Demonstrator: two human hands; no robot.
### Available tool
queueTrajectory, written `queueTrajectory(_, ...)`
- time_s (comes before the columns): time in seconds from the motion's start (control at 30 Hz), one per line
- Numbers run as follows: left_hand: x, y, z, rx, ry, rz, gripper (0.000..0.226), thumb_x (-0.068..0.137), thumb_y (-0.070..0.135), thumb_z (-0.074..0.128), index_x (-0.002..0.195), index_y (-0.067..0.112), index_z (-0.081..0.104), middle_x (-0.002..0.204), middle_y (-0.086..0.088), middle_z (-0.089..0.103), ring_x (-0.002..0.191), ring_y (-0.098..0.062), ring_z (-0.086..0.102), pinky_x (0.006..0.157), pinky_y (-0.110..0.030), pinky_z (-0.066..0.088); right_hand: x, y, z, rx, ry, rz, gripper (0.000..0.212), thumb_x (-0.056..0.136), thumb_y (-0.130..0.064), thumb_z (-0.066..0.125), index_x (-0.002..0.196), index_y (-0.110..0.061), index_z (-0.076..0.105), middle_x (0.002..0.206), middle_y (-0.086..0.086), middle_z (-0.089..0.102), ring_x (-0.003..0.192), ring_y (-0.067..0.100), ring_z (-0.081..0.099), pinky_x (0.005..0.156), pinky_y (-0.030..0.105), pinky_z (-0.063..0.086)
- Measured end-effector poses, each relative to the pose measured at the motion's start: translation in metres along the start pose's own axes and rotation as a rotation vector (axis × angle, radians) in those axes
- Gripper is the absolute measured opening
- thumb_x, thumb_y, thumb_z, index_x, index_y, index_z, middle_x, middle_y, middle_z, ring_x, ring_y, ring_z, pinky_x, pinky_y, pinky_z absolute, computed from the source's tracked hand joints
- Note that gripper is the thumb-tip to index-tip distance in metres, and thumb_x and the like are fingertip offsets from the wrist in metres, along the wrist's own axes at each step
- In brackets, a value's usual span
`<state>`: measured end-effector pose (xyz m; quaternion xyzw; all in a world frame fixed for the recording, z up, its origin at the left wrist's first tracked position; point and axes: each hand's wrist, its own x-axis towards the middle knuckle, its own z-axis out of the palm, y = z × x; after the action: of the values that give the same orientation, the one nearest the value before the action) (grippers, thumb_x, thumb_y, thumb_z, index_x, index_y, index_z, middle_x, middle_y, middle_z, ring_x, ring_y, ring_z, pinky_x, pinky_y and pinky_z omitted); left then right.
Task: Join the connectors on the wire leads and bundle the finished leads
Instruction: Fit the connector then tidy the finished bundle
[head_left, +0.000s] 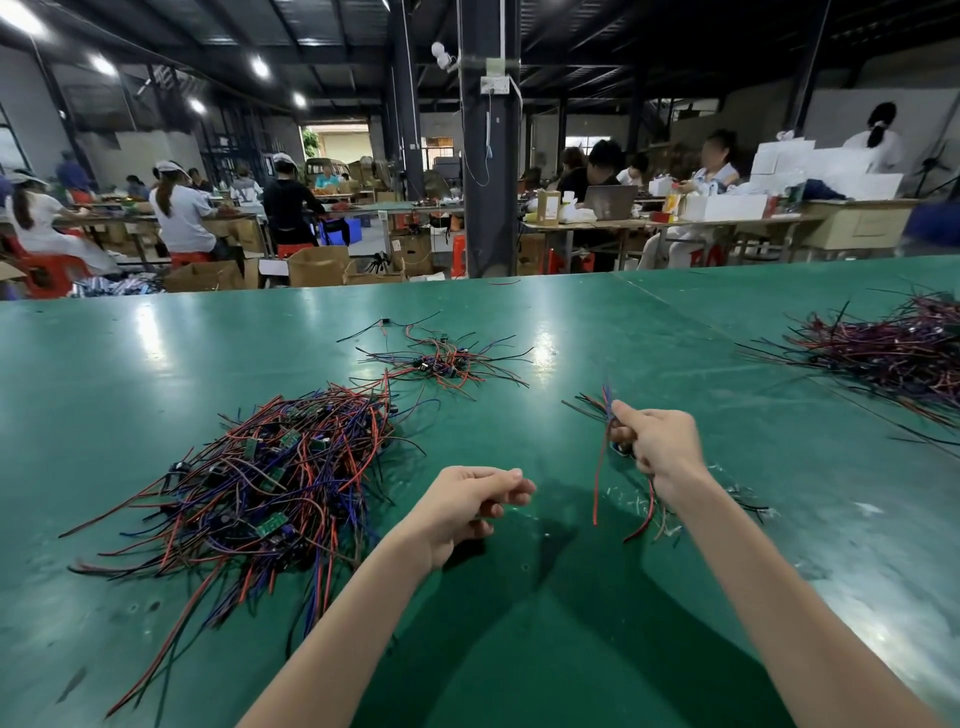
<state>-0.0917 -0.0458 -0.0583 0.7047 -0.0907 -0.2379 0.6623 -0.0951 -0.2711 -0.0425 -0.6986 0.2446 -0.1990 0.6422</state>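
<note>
Red-blue leads (608, 409) clamped in right hand (657, 449) fingers | left hand (465, 512) curled, contents unclear

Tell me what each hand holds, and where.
Right hand: thin bunch of red, blue and black wire leads, gripped mid-length. Left hand: cannot be told.

Glossy teal-green table (519, 322). The big pile (270, 483) near its left edge is red, black and blue-purple, with small green boards (289, 439) mixed in. The right-edge pile (893, 353) looks darker, maroon and black. The bunch (607, 402) in the right hand (657, 447) is red and blue.
</note>
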Motion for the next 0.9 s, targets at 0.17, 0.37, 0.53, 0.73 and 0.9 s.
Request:
queueTrajectory(0.17, 0.0, 0.0, 0.002, -0.017, 0.117, 0.017, 0.041, 0.085, 0.029, 0.067, 0.046, 0.017, 0.063, 0.049, 0.007, 0.05, 0.041, -0.003, 0.04, 0.042, -0.015, 0.03, 0.015, 0.01, -0.014, -0.601, 0.173, -0.109, 0.039, 0.086, -0.035, 0.068, 0.063, -0.003, 0.069, 0.061, 0.008, 0.063, 0.062, 0.026, 0.054, 0.055, 0.027, 0.036)
queueTrajectory(0.37, -0.002, 0.005, -0.003, 0.1, 0.242, 0.167, 0.04, 0.088, 0.018, 0.061, 0.049, 0.015, 0.056, 0.045, 0.008, 0.051, 0.043, -0.009, 0.037, 0.044, -0.018, 0.032, 0.015, 0.012, -0.011, -0.893, 0.238, -0.174, 0.031, 0.087, -0.037, 0.066, 0.075, -0.009, 0.071, 0.075, 0.013, 0.059, 0.071, 0.029, 0.052, 0.065, 0.03, 0.042)
queueTrajectory(0.53, -0.007, 0.006, -0.008, 0.748, 0.531, 0.486, 0.041, 0.092, 0.023, 0.056, 0.055, 0.006, 0.053, 0.056, -0.004, 0.054, 0.057, -0.024, 0.048, 0.062, -0.035, 0.039, 0.008, 0.015, -0.007, -1.036, 0.251, -0.229, 0.027, 0.09, -0.034, 0.063, 0.086, -0.007, 0.061, 0.09, 0.015, 0.063, 0.079, 0.031, 0.058, 0.065, 0.031, 0.04)
queueTrajectory(0.73, -0.01, 0.012, -0.021, 0.975, 0.82, 0.615, 0.027, 0.099, 0.018, 0.042, 0.081, 0.004, 0.058, 0.086, -0.013, 0.06, 0.082, -0.027, 0.053, 0.069, -0.031, 0.036, 0.002, 0.012, -0.002, -1.112, 0.258, -0.269, 0.017, 0.09, -0.019, 0.056, 0.098, -0.004, 0.059, 0.103, 0.016, 0.059, 0.092, 0.035, 0.061, 0.068, 0.033, 0.036)
queueTrajectory(0.9, -0.008, 0.013, -0.05, 1.284, 0.959, 0.104, 0.027, 0.088, 0.01, 0.043, 0.114, 0.007, 0.052, 0.118, -0.011, 0.057, 0.111, -0.026, 0.048, 0.092, -0.035, 0.039, -0.006, 0.009, -0.002, -1.089, 0.253, -0.333, 0.018, 0.091, -0.017, 0.053, 0.099, -0.001, 0.058, 0.1, 0.017, 0.054, 0.088, 0.037, 0.06, 0.069, 0.035, 0.039)
